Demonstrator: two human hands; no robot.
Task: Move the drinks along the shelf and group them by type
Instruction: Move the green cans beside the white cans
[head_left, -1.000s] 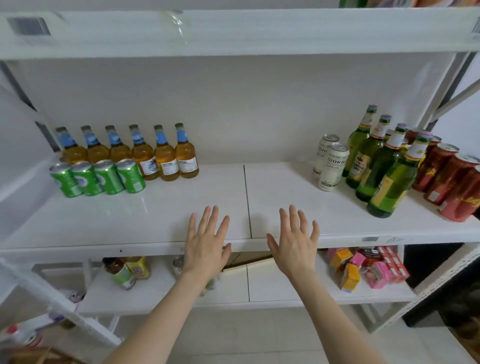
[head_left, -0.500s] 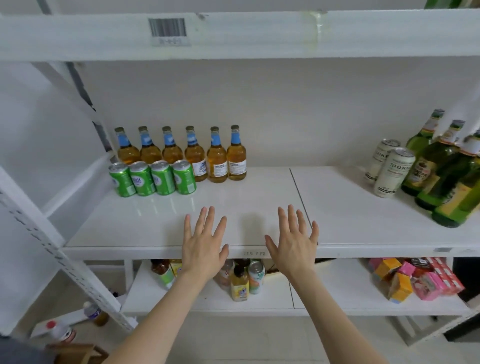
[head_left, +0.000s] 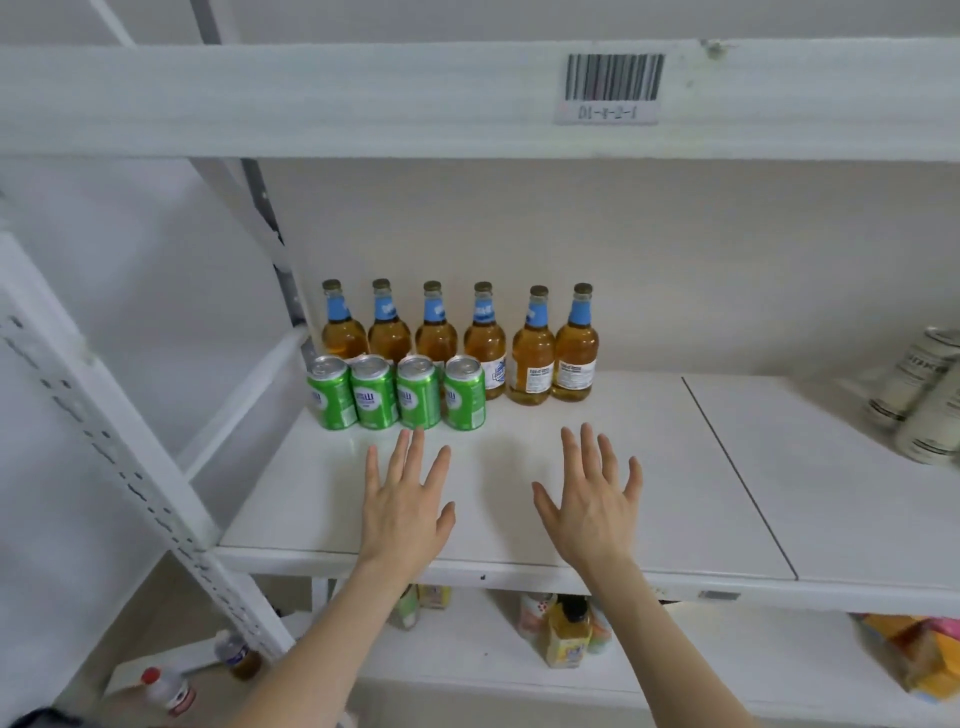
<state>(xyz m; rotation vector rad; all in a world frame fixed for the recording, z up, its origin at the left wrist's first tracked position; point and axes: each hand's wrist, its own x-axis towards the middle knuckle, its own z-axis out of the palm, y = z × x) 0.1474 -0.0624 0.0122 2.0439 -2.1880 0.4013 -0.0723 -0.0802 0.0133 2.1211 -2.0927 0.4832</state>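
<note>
overhead, barcode tag (head_left: 610, 88) reads "d1-4-2-1"; can (head_left: 418, 392) / bottle (head_left: 574, 345) labels too blurry.

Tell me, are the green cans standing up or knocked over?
Standing up. All four green cans sit on their bottoms on the shelf, silver tops facing up, in a row before the bottles.

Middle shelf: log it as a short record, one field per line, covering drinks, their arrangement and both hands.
back row: six amber bottles with blue neck labels, upright, along the wall
front row: four green cans, upright, before the leftmost bottles
right edge: pale cans, blurred, partly cut off
left hand: open, flat, empty, fingertips near the green cans
right hand: open, flat, empty
shelf: white, bare around the hands
</note>
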